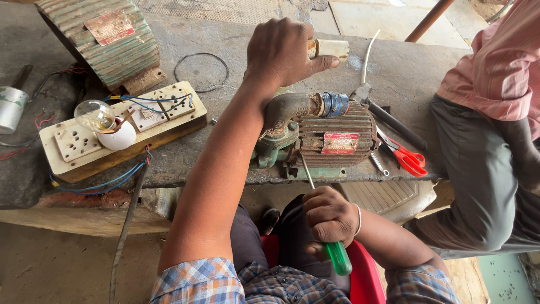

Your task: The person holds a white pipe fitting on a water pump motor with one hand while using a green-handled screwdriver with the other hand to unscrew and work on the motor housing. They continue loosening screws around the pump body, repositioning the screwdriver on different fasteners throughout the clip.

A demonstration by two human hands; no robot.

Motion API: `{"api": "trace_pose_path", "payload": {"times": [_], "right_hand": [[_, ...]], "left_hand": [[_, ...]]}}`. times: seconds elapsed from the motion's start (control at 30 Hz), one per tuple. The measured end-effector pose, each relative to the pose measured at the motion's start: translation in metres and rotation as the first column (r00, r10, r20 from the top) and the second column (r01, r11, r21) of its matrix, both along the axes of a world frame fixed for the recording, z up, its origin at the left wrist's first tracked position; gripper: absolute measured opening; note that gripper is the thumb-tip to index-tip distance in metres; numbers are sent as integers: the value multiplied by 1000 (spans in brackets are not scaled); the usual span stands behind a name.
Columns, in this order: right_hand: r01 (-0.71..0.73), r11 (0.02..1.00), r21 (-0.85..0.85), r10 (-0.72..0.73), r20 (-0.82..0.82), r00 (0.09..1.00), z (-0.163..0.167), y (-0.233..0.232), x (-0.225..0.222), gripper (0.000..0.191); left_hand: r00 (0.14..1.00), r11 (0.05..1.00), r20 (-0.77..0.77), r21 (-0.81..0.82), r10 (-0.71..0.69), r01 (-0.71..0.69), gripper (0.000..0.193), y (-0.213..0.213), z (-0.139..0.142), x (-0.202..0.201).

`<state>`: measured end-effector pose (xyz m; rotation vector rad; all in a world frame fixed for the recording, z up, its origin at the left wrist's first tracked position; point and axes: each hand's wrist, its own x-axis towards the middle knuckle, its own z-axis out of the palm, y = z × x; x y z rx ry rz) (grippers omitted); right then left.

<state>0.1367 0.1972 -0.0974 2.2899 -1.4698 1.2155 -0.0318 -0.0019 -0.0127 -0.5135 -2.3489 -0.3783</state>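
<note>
A rusty electric pump motor (332,135) with a ribbed body and a red plate lies on the stone workbench (236,62). My left hand (284,53) reaches over it and is closed around a short white pipe piece (329,49) above the blue-taped outlet (332,104). My right hand (331,218) is low, near my lap, gripping a screwdriver with a green handle (340,258). Its thin shaft (307,171) points up to the motor's front edge.
A wooden switchboard (121,132) with a clear bulb (97,115) and blue wires sits at the left, a second ribbed motor (104,39) behind it. Red-handled pliers (408,157) lie right of the pump. A seated person in a pink shirt (500,67) is at the right.
</note>
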Motion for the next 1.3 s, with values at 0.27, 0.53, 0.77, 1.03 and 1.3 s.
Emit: {"api": "trace_pose_path", "payload": {"times": [0.27,0.53,0.77,1.03,1.3], "right_hand": [[505,843,-184,-485,145,862,4,94,13,50],[295,948,-122,-272,171,947,-2,105,20,48],[141,983,-121,-118,178,977,21,35,17,39],[221,974,-40,-215,124,969,-20,52,-1,40],[764,614,-199,-539,601,590,-51,180,32,46]], "left_hand": [[999,1000,47,-16,-9,9,78,3,-4,-4],[1000,1000,-26,15,-8,9,78,2,-4,1],[1000,1000,11,8,13,-13,81,1,-6,0],[999,1000,48,24,-2,1,78,2,-5,-1],[997,992,-67,114,-43,50,76,1,-9,8]]}}
